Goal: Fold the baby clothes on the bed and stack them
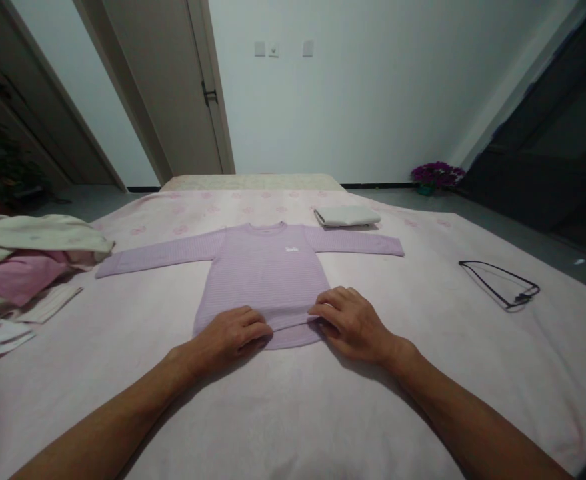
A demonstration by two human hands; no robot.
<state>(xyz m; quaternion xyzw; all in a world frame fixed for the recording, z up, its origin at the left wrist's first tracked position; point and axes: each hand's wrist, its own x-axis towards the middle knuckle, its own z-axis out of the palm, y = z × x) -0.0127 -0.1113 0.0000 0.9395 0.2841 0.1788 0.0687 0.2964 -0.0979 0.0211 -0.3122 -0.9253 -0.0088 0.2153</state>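
A lilac striped long-sleeved shirt [267, 277] lies flat on the bed, neck away from me and both sleeves stretched out sideways. It has a small white motif on the chest. At its near edge, my left hand [235, 331] is closed on the left part of the hem, fingers curled. My right hand [350, 322] pinches the hem on the right side between thumb and fingers. Between the hands the front layer's edge sits a little above the back layer, which shows as a curved strip below it. My palms and some fingertips are hidden.
A pale pink sheet [447, 400] covers the bed. Mixed clothes [33, 267] are heaped at the left edge. A folded whitish cloth [347, 215] lies beyond the right sleeve, and a dark-framed triangular object [500, 283] lies at the right. Purple flowers [437, 175] stand on the floor.
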